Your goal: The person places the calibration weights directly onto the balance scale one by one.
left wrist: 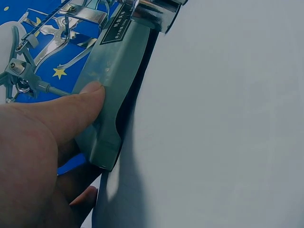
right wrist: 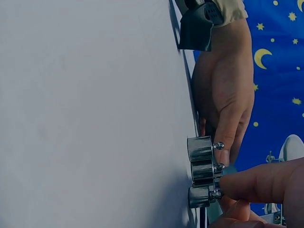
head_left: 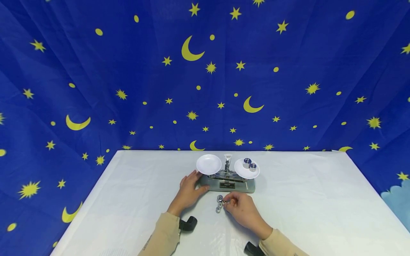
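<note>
A balance scale point(head_left: 214, 185) with a grey-green base and two white pans stands on the white table. My left hand point(head_left: 189, 192) holds the left end of its base, the thumb point(left wrist: 92, 95) on the front face and the fingers round the end. Two metal weights point(head_left: 247, 163) sit on the right pan point(head_left: 240, 173); the left pan point(head_left: 209, 164) is bare. In front of the base, several knobbed metal weights point(right wrist: 200, 149) stand in a close row. My right hand point(head_left: 241, 209) pinches a small weight at this row, thumb and forefinger at its knob; the fingertips partly hide it.
A white cover lies over the table point(head_left: 320, 206). Behind it hangs a blue cloth point(head_left: 153, 78) with yellow moons and stars. Black wrist devices point(head_left: 189, 224) stick out beside both beige sleeves, low over the table.
</note>
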Available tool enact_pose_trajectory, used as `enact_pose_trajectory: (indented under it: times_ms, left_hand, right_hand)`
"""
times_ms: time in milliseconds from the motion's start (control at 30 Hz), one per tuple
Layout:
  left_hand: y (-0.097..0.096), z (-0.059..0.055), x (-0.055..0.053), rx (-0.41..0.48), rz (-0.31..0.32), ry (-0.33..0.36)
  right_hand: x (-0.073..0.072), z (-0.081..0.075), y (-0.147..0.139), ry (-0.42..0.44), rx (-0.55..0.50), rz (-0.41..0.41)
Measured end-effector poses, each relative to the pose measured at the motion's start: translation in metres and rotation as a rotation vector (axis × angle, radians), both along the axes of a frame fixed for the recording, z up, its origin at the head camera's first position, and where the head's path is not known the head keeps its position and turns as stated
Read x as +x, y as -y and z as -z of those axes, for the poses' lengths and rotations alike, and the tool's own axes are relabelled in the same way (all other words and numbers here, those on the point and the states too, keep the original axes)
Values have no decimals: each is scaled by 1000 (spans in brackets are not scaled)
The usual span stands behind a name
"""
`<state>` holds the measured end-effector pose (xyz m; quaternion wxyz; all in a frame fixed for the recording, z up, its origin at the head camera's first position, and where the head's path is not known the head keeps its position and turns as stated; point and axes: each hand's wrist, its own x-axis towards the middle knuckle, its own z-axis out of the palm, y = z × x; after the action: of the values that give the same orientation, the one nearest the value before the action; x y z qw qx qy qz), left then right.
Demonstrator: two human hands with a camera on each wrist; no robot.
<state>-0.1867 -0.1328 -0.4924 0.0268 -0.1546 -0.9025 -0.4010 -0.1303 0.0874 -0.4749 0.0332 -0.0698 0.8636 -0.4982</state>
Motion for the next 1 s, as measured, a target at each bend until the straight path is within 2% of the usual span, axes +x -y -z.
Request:
enact_pose_trajectory:
  times_ms: [200,533,1000]
  left_hand:
    - [0,-2,1,4,0,-4]
    - [-1,-3,1,5,1,-3]
    - [0,1,1,0,1,-12]
  right_hand:
    - [-1,1,-1,12,35,-5]
    - [-1,1,-3,0,34,-21]
    - [0,4,-3,-49,36,-28]
